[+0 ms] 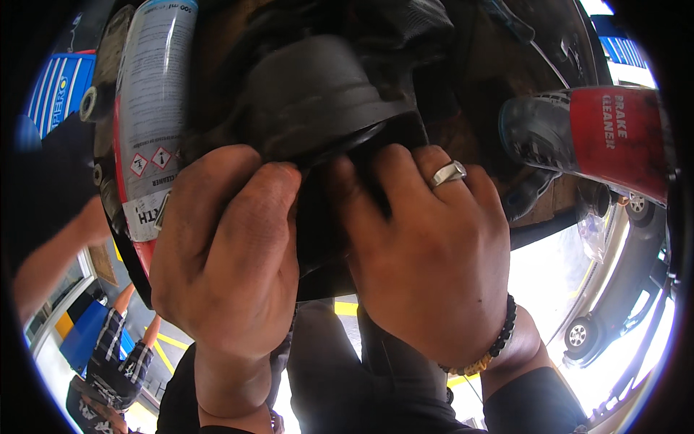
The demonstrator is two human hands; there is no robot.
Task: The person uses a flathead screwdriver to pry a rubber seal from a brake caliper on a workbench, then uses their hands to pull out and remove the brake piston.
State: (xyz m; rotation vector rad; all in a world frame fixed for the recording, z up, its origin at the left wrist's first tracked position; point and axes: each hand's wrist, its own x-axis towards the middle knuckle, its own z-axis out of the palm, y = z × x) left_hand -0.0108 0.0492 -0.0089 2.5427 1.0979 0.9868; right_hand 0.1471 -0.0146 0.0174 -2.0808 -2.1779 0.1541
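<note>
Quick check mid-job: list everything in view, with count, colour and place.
Round part: 1, dark grey, top centre
Spray can: 1, silver and red, upper left
Other spray can: 1, red and dark, upper right
Clear bag: 1, see-through, right
Car: at least 1, dark, far right
Blue panel: 1, blue, far left
Floor lines: several, yellow, lower background
Co-workers' arms: several, dark or plaid sleeves, left
Ring: 1, silver, right hand
Bracelet: 1, black and yellow, right wrist
Legs: 2, dark trousers, bottom centre
Hands: 2, bare, left hand and right, centre
</note>
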